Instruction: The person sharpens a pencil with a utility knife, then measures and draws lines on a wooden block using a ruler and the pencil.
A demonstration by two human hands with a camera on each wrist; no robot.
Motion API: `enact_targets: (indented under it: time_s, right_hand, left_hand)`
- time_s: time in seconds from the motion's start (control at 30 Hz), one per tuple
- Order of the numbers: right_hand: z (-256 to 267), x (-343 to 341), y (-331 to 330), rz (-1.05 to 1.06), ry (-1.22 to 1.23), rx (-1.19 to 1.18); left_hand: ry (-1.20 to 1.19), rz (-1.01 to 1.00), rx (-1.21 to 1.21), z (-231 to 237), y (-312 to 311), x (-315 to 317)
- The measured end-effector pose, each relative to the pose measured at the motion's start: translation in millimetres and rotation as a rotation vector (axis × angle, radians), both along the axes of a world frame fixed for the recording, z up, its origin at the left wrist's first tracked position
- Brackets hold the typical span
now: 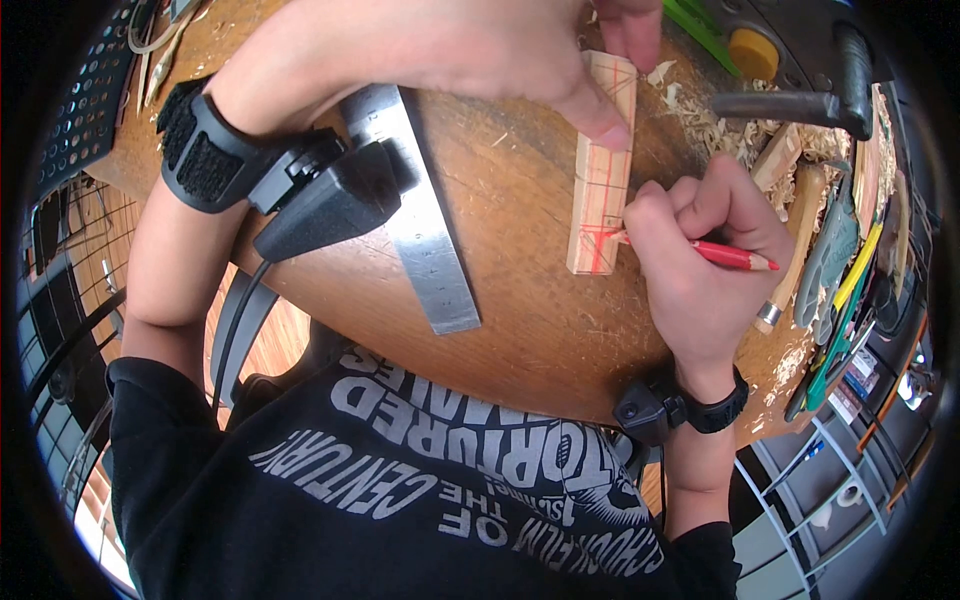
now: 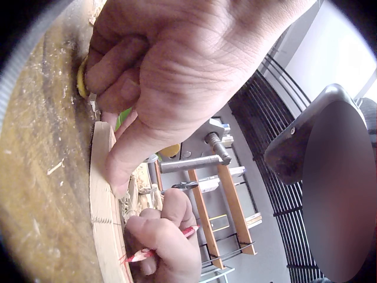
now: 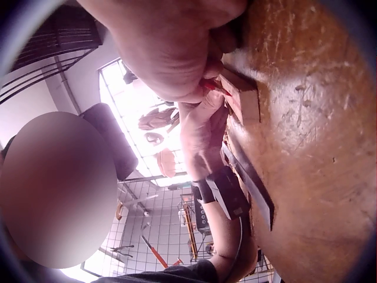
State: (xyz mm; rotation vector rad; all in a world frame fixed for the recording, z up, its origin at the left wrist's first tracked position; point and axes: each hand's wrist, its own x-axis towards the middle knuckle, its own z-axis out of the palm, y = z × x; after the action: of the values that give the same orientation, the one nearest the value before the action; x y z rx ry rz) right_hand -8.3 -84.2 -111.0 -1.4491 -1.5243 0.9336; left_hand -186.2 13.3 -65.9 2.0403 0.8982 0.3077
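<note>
A narrow wooden block [image 1: 603, 165], marked with red lines and dark cross lines, lies lengthwise on the wooden table [image 1: 520, 200]. My left hand [image 1: 525, 60] holds its far end, the thumb laid on the marked top face. In the left wrist view, the other fingers curl beyond that end. My right hand [image 1: 712, 265] pinches a red pencil [image 1: 735, 257] and sits beside the block's near end. Its tip is at the red marks, also visible on the block [image 2: 105, 206] in the left wrist view. A steel ruler [image 1: 432, 250] lies left of the block, partly hidden by the left wrist's camera.
Wood shavings [image 1: 690, 115] are scattered at the back right, around a metal bar [image 1: 780, 106]. A wooden-handled tool [image 1: 797, 240] and several other hand tools line the right edge. A green object [image 1: 700, 30] lies at the back, and a perforated dark panel [image 1: 80, 100] stands far left.
</note>
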Motion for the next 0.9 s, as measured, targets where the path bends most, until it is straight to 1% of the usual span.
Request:
enact_targets:
  time_s: [0.07, 0.27, 0.4, 0.47, 0.5, 0.57, 0.6, 0.67, 0.8, 0.9]
  right_hand:
    - [-1, 1, 0, 0.003, 0.025, 0.009]
    - [1, 0, 0, 0.007, 0.004, -0.007]
    - [2, -1, 1, 0.0, 0.002, 0.0]
    - [1, -1, 0, 0.006, 0.009, -0.001]
    - [1, -2, 0, 0.009, 0.01, 0.001]
    - [1, -2, 0, -0.012, 0.02, -0.005]
    - [1, -2, 0, -0.012, 0.019, -0.004]
    - [-2, -3, 0, -0.065, 0.071, 0.0]
    - [1, -2, 1, -0.048, 0.074, -0.008]
    - [0, -2, 0, -0.054, 0.075, -0.015]
  left_hand:
    - [0.003, 0.005, 0.098, -4, -2, 1]
    - [-0.024, 0.045, 0.107, -7, -7, 1]
    - [-0.022, 0.016, 0.065, -3, -4, 1]
    - [0.016, 0.017, 0.138, 0, -9, 3]
    - [0.017, 0.02, 0.139, 0, -1, 0]
    - [-0.096, -0.081, -0.37, 1, 23, -6]
    - [-0.097, -0.081, -0.368, 0, 18, -5]
    - [-0.062, -0.038, -0.029, -4, 2, -3]
    - [-0.09, -0.02, 0.011, -5, 0, -2]
    - [-0.058, -0.002, -0.036, -1, 0, -2]
